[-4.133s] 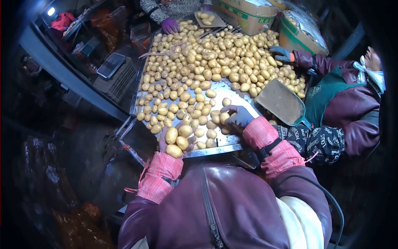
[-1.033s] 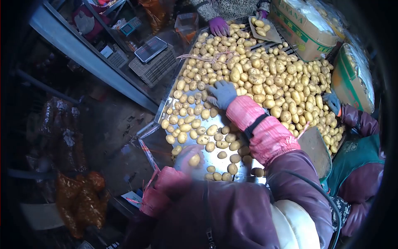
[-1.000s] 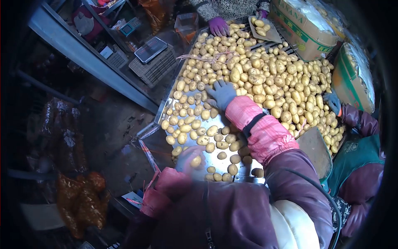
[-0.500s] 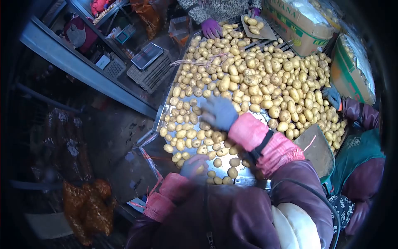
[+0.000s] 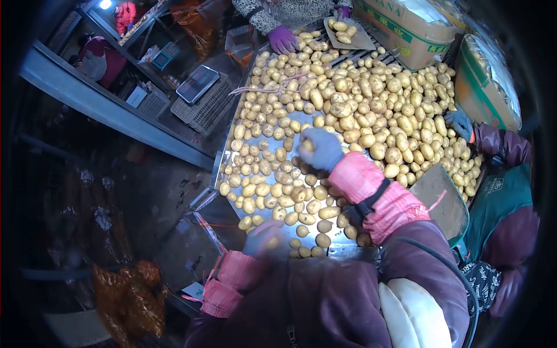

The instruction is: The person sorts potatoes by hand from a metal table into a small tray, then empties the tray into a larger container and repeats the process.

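- An orange bag (image 5: 130, 301) lies low at the far left, on the dark floor.
- A grey beam (image 5: 110, 107) runs aslant beside the table. Behind it a scale (image 5: 197, 84) sits on a basket (image 5: 203, 111).
- The left hand (image 5: 261, 239), gloved and blurred, is at the near left corner of the table (image 5: 222, 159), over its edge, with a pink cuff (image 5: 232, 278) below it. The fingers look curled and a yellowish smear shows by them. The blur hides whether it holds anything.
- Potatoes (image 5: 348, 98) cover the table. They lie thick at the far end and thinner at the near end, where bare metal shows between them.
- A co-worker's purple glove (image 5: 282, 39) rests on the potatoes at the far edge. Just right of it a tray (image 5: 355, 42) holds a few more.
- The right hand (image 5: 319, 148), in a grey-blue glove, is down on the potatoes mid-table, where the small ones on the left meet the bigger ones on the right. Its fingers bend down and leftward, touching potatoes. I cannot tell whether they grip one.
- A cardboard box (image 5: 406, 23) stands at the far right corner, and a second box (image 5: 487, 87) stands along the right side.
- A scoop (image 5: 441, 200) lies just right of the right forearm, at the near right corner of the table.
- Another co-worker's blue glove (image 5: 461, 123) touches the potatoes at the right edge.
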Demonstrator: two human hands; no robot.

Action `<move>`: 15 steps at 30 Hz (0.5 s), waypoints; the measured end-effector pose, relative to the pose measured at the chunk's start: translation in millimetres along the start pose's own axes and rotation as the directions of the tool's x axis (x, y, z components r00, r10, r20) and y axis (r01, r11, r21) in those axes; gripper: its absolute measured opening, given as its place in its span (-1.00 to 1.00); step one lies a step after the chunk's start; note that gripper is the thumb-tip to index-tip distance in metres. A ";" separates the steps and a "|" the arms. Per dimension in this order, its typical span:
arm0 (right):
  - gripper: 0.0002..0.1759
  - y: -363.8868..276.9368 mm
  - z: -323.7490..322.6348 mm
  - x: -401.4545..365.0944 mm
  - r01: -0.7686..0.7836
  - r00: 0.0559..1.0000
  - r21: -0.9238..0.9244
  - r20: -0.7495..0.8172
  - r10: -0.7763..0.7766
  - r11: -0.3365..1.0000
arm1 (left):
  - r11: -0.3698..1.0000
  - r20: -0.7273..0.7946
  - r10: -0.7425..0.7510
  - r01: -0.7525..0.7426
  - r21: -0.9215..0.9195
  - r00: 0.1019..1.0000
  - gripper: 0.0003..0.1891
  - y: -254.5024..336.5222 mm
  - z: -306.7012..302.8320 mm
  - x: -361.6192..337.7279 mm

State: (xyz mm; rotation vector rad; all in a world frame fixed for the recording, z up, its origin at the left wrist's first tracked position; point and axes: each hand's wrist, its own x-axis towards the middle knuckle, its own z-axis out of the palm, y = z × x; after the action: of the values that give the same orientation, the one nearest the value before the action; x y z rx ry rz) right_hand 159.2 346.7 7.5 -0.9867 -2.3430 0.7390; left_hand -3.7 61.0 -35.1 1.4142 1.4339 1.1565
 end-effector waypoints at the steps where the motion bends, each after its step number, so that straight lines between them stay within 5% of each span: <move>1: -0.64 -2.3 -13.2 2.6 -0.038 0.995 -0.007 -0.095 0.037 0.999 | 1.000 0.021 0.015 -0.015 0.006 1.000 -0.66 -1.9 0.7 -5.1; 2: -0.61 12.6 -22.6 10.2 0.035 0.974 0.010 -0.225 -0.032 0.999 | 0.999 0.042 0.031 -0.031 0.011 0.999 -0.67 -3.6 1.3 -10.3; 3: -0.54 16.2 -40.0 18.2 -0.024 0.960 -0.125 -0.278 -0.012 0.992 | 0.912 0.076 -0.286 0.296 -0.286 0.955 -0.69 18.0 2.8 -13.9; 4: -0.47 20.0 -59.7 24.7 -0.075 0.972 -0.220 -0.234 0.022 0.973 | 0.639 0.203 -0.547 0.561 -0.526 0.812 -0.70 30.3 4.9 -17.6; 5: -0.47 15.4 -81.6 32.6 -0.166 0.985 -0.312 -0.105 0.140 0.935 | 0.743 0.178 -0.498 0.524 -0.417 0.849 -0.70 28.4 8.7 -19.6; 8: -0.39 56.8 -77.9 45.9 -0.080 0.960 -0.567 0.176 0.216 0.820 | 0.921 0.138 -0.360 0.375 -0.107 0.923 -0.70 -0.6 16.6 -28.6; 13: -0.34 36.5 -69.2 34.2 0.032 0.952 -0.585 0.264 0.152 0.811 | 0.978 -0.012 -0.064 0.066 0.199 0.998 -0.75 0.8 24.1 -32.7; 15: -0.31 51.5 -57.0 27.0 -0.160 0.943 -0.043 0.287 0.166 0.986 | 0.951 0.017 -0.134 0.124 0.285 0.991 -0.77 12.0 20.3 -28.4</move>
State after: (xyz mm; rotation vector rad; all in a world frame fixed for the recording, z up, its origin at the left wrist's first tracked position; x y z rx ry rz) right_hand 202.6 414.0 22.4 -1.1595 -2.5413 0.9864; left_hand 20.7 33.7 -30.6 1.4993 1.6907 0.8639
